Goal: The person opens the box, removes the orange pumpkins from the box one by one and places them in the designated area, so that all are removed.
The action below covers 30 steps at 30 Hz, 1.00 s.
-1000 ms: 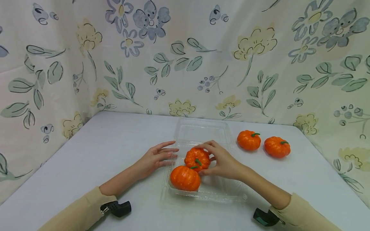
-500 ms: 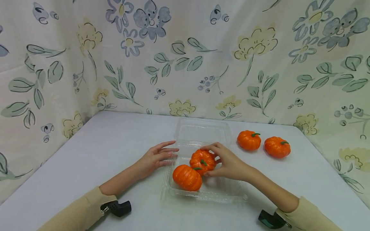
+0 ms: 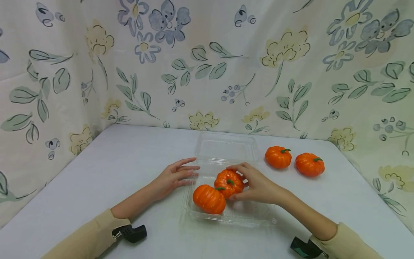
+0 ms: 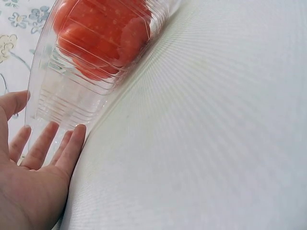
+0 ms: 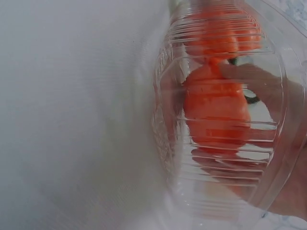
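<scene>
Two small orange pumpkins sit inside a clear plastic clamshell container [image 3: 245, 219] in the head view. My right hand [image 3: 258, 185] reaches into it and grips the farther pumpkin [image 3: 223, 178] by its right side, thumb in front and fingers behind. Through the ribbed wall in the right wrist view, that same pumpkin [image 5: 218, 115] shows between thumb and fingers. The nearer pumpkin [image 3: 208, 200] lies against it in the front left corner. My left hand [image 3: 174, 178] has its fingers extended at the container's left wall; in the left wrist view the fingertips [image 4: 76, 136] lie right by the ribbed side.
The container's lid [image 3: 226, 145] lies folded back behind the base. Two more orange pumpkins, one [image 3: 278, 157] beside the lid and another [image 3: 309, 164] farther right, stand on the white table [image 3: 129, 151]. A floral curtain [image 3: 207, 90] hangs behind the table.
My right hand has shifted the farther pumpkin to the right and slightly nearer inside the container. The nearer pumpkin has turned and moved a little right. My left hand has stayed in place.
</scene>
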### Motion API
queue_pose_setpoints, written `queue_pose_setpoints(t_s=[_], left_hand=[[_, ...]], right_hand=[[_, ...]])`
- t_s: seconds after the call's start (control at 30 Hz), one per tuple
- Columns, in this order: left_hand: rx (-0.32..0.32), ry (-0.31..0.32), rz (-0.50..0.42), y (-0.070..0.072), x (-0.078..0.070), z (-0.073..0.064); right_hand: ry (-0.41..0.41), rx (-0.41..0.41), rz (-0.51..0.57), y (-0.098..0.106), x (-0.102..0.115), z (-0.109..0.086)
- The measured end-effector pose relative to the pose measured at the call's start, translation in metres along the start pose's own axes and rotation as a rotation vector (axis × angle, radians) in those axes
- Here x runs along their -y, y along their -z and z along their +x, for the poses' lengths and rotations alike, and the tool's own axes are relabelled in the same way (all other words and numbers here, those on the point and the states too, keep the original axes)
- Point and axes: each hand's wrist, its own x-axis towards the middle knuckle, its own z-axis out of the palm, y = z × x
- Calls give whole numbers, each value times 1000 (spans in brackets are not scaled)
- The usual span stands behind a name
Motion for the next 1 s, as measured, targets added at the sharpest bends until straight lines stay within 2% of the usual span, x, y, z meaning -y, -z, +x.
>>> queue_pose_setpoints(t_s=[0.43, 0.8, 1.0], left_hand=[[1, 2, 0, 1, 2, 1], [5, -7, -7, 0, 1, 1], [7, -5, 5, 0, 0, 0]], right_hand=[[-39, -41, 23, -2, 3, 0], [3, -81, 11, 9, 3, -5], [0, -93, 33, 15, 3, -7]])
